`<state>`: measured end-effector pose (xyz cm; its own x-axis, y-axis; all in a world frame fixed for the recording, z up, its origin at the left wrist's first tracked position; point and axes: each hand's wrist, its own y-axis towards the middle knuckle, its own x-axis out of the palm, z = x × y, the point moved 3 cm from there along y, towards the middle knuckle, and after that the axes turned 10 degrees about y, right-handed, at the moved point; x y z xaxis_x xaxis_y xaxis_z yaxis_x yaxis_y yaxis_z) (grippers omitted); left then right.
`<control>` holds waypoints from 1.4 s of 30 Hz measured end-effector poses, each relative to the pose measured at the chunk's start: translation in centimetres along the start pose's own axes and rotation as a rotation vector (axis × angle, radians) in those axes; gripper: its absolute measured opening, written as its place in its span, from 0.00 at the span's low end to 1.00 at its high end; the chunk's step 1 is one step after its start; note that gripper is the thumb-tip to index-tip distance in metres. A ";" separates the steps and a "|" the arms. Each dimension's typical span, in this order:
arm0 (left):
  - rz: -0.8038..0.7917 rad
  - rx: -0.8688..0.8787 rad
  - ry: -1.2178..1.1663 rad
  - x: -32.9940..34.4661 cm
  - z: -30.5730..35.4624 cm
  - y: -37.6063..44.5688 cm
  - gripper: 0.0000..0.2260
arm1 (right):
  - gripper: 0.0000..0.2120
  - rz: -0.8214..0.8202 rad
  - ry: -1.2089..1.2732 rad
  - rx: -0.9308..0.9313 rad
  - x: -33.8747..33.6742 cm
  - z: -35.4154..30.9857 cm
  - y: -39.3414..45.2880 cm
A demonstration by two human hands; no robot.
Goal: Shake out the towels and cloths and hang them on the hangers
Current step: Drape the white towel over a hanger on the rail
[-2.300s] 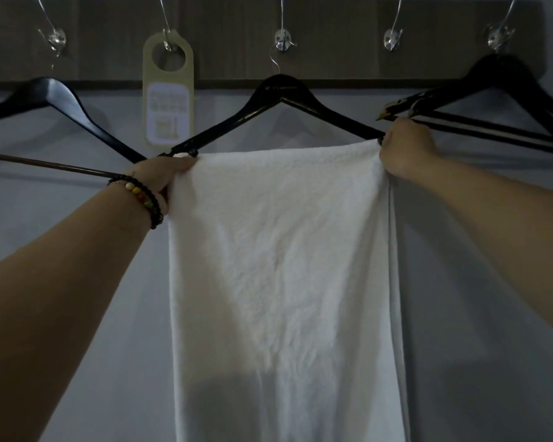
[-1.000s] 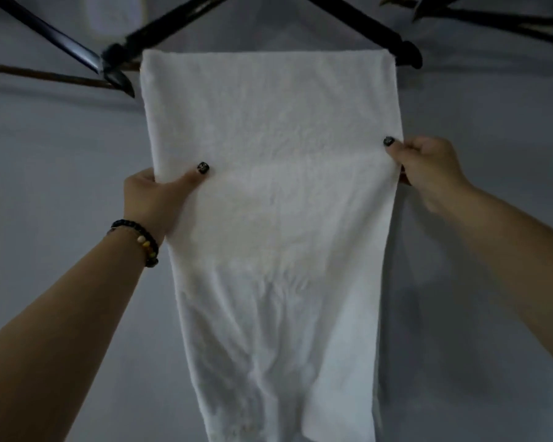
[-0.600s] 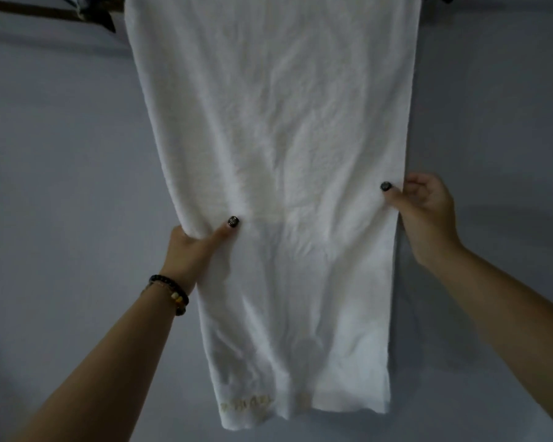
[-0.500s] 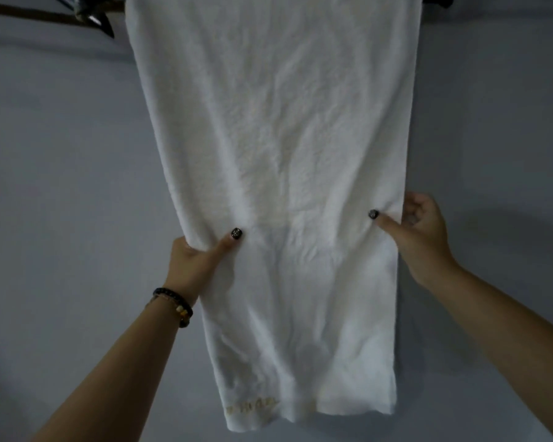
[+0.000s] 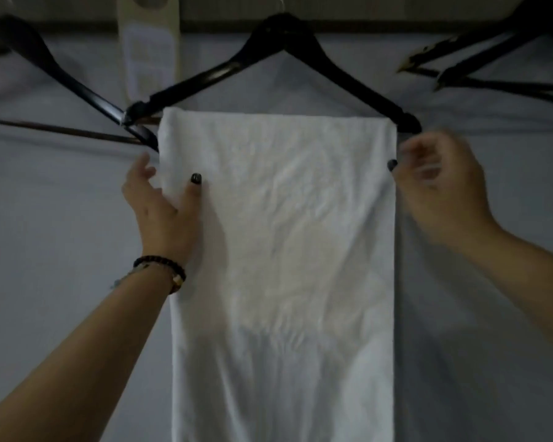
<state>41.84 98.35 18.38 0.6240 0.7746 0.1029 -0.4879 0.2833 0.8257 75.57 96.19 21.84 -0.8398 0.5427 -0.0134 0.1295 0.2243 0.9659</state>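
A white towel (image 5: 281, 250) hangs folded over the bar of the middle black hanger (image 5: 278, 36) and falls past the bottom of the view. My left hand (image 5: 163, 202) holds the towel's left edge just below the bar, thumb on the front and fingers at the edge. My right hand (image 5: 438, 189) is blurred beside the towel's right edge, just under the hanger's right tip. Its fingers are loosely curled and only the thumb tip meets the edge.
A black hanger (image 5: 61, 78) hangs at the left and more black hangers (image 5: 492, 65) at the right, all from a dark wooden rail (image 5: 364, 14). A cream door tag (image 5: 150, 49) hangs between the left and middle hangers. A grey wall lies behind.
Both hands slid down the towel's edges, then came back up to just below the hanger bar. The view tilted up again, so the hangers show. My right hand has loosened off the edge.
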 end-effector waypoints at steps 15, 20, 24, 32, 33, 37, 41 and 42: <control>-0.270 0.383 0.756 3.3 1.6 0.3 0.36 | 0.36 -0.424 -0.547 -0.138 8.4 1.5 3.4; -0.384 0.420 0.726 -1.7 0.8 -4.4 0.34 | 0.37 -0.404 -0.373 -0.193 6.8 -0.7 -2.1; -0.520 0.385 0.715 -6.4 -0.4 -9.4 0.34 | 0.37 -0.512 -0.265 -0.120 6.4 -2.4 -9.0; -0.685 0.262 0.762 -17.2 -3.0 -16.8 0.33 | 0.38 -0.775 -0.200 -0.020 6.9 -8.5 -20.9; -0.709 0.251 0.767 -18.8 -3.5 -17.8 0.33 | 0.39 -0.802 -0.190 -0.005 7.0 -9.6 -22.6; -0.842 0.207 0.794 -26.4 -5.9 -22.1 0.32 | 0.40 -0.898 -0.178 0.105 7.7 -14.9 -30.9; -1.010 0.156 0.779 -35.1 -7.6 -26.6 0.32 | 0.37 -0.962 -0.134 0.330 7.7 -21.9 -39.7; -1.040 0.152 0.779 -37.2 -7.9 -27.6 0.32 | 0.37 -0.988 -0.126 0.365 7.8 -23.7 -41.7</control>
<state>27.27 66.18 -12.66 0.1251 0.3701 -0.9205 0.1110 0.9168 0.3837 51.17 71.88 -12.38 -0.6007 0.0625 -0.7971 -0.4124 0.8299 0.3758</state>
